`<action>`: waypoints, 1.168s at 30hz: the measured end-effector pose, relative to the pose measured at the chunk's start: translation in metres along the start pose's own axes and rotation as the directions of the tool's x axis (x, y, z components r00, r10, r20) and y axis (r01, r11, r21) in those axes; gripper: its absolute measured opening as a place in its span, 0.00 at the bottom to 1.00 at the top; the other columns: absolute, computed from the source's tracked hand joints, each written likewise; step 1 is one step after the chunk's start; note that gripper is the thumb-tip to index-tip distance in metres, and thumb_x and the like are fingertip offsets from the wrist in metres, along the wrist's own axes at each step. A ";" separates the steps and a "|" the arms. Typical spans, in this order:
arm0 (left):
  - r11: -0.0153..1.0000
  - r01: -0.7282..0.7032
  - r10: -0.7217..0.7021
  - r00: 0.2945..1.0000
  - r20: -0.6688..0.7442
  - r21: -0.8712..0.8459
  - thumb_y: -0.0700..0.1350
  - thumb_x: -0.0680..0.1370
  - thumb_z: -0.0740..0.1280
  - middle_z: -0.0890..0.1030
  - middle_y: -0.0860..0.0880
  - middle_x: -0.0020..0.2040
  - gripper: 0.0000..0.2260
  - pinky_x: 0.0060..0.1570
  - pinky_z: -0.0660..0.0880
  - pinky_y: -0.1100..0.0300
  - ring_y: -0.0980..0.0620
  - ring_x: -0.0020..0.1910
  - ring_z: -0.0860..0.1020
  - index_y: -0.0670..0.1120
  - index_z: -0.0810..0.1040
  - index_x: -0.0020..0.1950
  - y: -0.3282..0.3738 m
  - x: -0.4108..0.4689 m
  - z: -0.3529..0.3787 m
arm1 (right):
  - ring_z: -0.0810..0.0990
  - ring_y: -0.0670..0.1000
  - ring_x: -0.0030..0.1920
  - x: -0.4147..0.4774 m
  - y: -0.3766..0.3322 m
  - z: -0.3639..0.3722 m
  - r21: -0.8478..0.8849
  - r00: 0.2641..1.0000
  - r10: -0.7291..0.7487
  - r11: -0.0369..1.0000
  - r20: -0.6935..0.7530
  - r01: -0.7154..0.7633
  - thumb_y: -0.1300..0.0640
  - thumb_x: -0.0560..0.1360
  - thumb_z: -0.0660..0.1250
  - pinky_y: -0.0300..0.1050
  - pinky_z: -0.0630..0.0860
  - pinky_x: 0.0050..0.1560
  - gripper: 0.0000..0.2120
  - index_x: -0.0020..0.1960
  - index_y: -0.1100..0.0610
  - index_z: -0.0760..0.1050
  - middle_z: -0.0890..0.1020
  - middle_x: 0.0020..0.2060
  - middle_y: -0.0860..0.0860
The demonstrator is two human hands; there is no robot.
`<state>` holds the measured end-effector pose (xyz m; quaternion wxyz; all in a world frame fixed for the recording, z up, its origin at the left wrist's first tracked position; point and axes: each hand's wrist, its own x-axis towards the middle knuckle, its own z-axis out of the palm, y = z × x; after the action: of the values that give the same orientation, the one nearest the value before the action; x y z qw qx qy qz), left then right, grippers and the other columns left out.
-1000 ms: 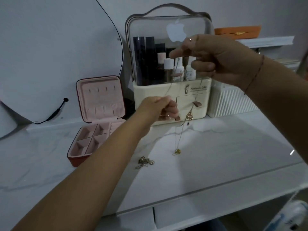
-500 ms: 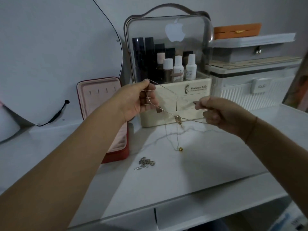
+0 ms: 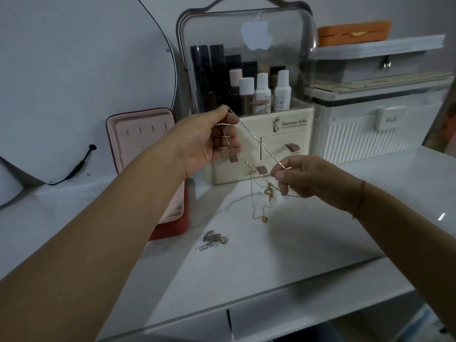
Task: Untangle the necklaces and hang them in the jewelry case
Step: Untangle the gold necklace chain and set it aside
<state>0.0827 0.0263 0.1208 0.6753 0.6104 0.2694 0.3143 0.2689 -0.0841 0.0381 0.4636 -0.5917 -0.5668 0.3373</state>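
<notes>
Between the two hands the tangled necklaces are stretched in the air. They run down from the left hand, which pinches a chain at its thumb tip with more chain lying across its curled fingers. The right hand nips the lower end between thumb and forefinger. Just below the right hand's fingertips hangs a gold pendant, and under that a thin loop drops to a small gold bead close over the table.

The strands look taut, so I judge the risk to be pulling further, which would cinch the snarl near the pendant or strain so fine a chain. Loosing either pinch would drop everything into a fresh heap.

Beside the left forearm, on the table, lies a second clump of chain. The jewelry case stands open to the left of the left hand, lid upright, its tray mostly hidden under that forearm. What keeps the chains from the lid's hangers is the snarl itself. Behind both hands stands a cosmetics organizer, and beyond the right hand a ribbed white box.
</notes>
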 end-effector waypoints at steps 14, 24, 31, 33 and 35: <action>0.997 -0.024 0.025 1.000 -0.017 0.067 0.48 0.83 0.57 0.74 0.50 0.28 0.15 0.28 0.75 0.63 0.56 0.24 0.70 0.44 0.76 0.41 -0.007 -0.004 -0.006 | 0.61 0.44 0.25 0.003 -0.005 0.005 -0.016 0.995 -0.070 0.997 -0.068 0.070 0.50 0.67 0.69 0.32 0.60 0.27 0.14 0.45 0.58 0.83 0.68 0.22 0.46; 0.860 -0.089 0.109 0.994 -0.010 0.502 0.52 0.82 0.57 0.71 0.51 0.30 0.18 0.21 0.58 0.66 0.58 0.22 0.60 0.46 0.81 0.42 -0.017 -0.007 -0.019 | 0.69 0.43 0.25 0.006 -0.013 0.009 -0.185 0.999 -0.027 0.982 0.022 0.031 0.56 0.75 0.68 0.30 0.61 0.55 0.04 0.44 0.52 0.83 0.72 0.27 0.55; 0.764 -0.173 0.168 0.984 0.066 0.622 0.52 0.82 0.58 0.65 0.50 0.27 0.20 0.21 0.61 0.72 0.60 0.19 0.62 0.43 0.84 0.45 -0.022 -0.017 -0.017 | 0.68 0.49 0.31 0.005 -0.034 0.006 -0.286 0.998 -0.024 0.958 0.055 0.039 0.61 0.73 0.70 0.39 0.68 0.33 0.05 0.43 0.52 0.82 0.80 0.34 0.55; 0.775 -0.163 0.155 0.986 0.066 0.611 0.53 0.82 0.57 0.64 0.49 0.28 0.20 0.21 0.61 0.71 0.59 0.21 0.60 0.45 0.85 0.45 -0.026 -0.018 -0.019 | 0.66 0.47 0.28 0.006 -0.043 0.002 -0.346 0.998 -0.013 0.937 0.068 0.036 0.61 0.73 0.69 0.40 0.68 0.33 0.05 0.43 0.53 0.82 0.73 0.27 0.53; 0.804 -0.158 0.162 0.986 0.044 0.573 0.55 0.82 0.57 0.64 0.50 0.27 0.21 0.21 0.61 0.69 0.57 0.22 0.60 0.46 0.85 0.44 -0.031 -0.017 -0.021 | 0.66 0.47 0.27 0.006 -0.056 -0.001 -0.423 0.997 -0.022 0.905 0.071 0.050 0.61 0.73 0.69 0.40 0.70 0.36 0.05 0.43 0.52 0.81 0.71 0.26 0.51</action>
<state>0.0583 0.0252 0.0871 0.4303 0.8048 0.3015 0.2762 0.2504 -0.0826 0.0914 0.3114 -0.6564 -0.6522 0.2164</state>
